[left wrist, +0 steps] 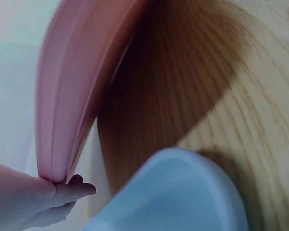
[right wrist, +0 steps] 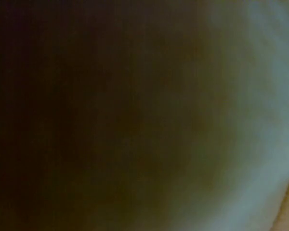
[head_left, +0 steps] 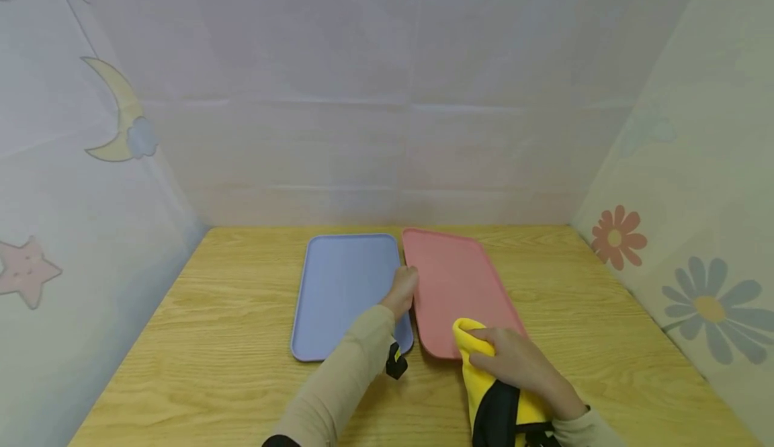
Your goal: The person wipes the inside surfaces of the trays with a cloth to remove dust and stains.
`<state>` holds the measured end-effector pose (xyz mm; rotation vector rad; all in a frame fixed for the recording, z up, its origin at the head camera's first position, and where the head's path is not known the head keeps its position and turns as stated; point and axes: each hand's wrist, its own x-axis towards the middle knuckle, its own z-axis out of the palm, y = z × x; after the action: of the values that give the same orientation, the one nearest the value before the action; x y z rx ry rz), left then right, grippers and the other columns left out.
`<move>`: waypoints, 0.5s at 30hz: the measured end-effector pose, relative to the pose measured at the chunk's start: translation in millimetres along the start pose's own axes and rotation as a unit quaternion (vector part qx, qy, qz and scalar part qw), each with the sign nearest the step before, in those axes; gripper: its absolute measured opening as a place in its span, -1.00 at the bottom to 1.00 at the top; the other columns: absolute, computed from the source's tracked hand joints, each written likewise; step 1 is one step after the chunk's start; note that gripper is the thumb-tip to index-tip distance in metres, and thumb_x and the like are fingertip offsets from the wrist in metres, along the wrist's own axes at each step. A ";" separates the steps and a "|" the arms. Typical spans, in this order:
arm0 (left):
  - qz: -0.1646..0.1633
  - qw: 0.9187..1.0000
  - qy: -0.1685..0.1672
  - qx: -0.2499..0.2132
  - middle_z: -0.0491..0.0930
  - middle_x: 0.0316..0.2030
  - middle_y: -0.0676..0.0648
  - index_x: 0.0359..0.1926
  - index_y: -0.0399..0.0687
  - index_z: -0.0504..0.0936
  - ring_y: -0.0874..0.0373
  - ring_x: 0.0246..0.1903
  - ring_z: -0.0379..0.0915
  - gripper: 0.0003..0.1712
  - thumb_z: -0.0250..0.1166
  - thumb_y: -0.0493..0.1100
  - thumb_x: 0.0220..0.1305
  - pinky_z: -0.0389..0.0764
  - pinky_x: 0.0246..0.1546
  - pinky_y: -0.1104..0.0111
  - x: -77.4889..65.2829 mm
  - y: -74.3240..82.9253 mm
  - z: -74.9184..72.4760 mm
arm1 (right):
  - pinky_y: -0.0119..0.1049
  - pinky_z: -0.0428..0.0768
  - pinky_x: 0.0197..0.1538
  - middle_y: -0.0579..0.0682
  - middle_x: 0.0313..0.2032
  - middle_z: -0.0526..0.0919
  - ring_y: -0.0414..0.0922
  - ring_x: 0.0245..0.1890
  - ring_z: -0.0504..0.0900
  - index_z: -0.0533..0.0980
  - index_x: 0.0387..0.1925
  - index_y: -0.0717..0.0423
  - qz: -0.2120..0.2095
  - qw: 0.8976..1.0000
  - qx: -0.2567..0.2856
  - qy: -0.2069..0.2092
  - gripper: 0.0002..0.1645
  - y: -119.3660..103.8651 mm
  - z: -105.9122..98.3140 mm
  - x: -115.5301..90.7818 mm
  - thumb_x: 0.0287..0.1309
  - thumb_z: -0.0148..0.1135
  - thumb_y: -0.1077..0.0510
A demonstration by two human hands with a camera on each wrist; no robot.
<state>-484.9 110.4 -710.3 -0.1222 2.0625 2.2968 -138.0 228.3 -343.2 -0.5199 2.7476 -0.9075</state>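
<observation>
My left hand (head_left: 402, 290) pinches the left rim of the pink tray (head_left: 456, 279) between thumb and fingers. That rim stands raised off the wood in the left wrist view, with a dark shadow below it. Just to the left lies the blue tray (head_left: 347, 292), flat, under my left forearm. At the pink tray's near right corner, my right hand (head_left: 523, 363) grips a soft yellow and black cloth item (head_left: 480, 380) by its folded upper edge. Its lower part runs out of the head view; I cannot tell its kind. The right wrist view is dark and blurred.
A wooden table (head_left: 199, 339) carries both trays. Pale printed sheets (head_left: 387, 151) close off the back and both sides, with a moon (head_left: 123, 114) at left and flowers (head_left: 710, 306) at right.
</observation>
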 end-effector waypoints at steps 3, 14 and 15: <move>0.011 1.000 0.007 0.009 0.43 -0.10 -0.04 -0.06 -0.14 0.43 0.04 -0.04 0.28 -0.62 -0.03 -0.01 0.23 0.32 -0.06 0.12 13.3 -22.6 1.7 | -0.45 0.25 -0.66 -0.14 -0.68 0.28 -0.30 -0.78 0.22 0.51 -0.09 0.21 -0.001 1.000 0.004 -0.004 -0.61 1.0 0.7 -0.9 -0.01 0.11 0.19; 0.000 1.000 0.026 0.000 0.44 -0.18 0.00 -0.15 -0.09 0.47 0.07 -0.15 0.32 -0.71 -0.11 -0.19 0.15 0.39 -0.18 0.24 -6.8 -17.8 13.1 | -0.47 0.20 -0.68 -0.18 -0.71 0.23 -0.33 -0.80 0.15 0.48 -0.05 0.31 -0.001 1.000 0.021 -0.010 -0.55 5.0 1.2 -4.2 -0.02 0.12 0.19; 0.000 1.000 0.029 0.000 0.43 -0.19 0.00 -0.16 -0.09 0.47 0.08 -0.15 0.31 -0.72 -0.10 -0.19 0.15 0.39 -0.18 0.25 -10.0 -15.6 14.6 | -0.47 0.19 -0.69 -0.19 -0.73 0.21 -0.33 -0.81 0.13 0.47 -0.04 0.31 -0.001 1.000 0.023 -0.011 -0.55 5.3 1.2 -4.6 -0.02 0.12 0.19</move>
<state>-473.9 126.7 -723.2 -0.1907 2.0894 2.3187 -134.8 233.4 -347.1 -0.5209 2.6996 -0.9560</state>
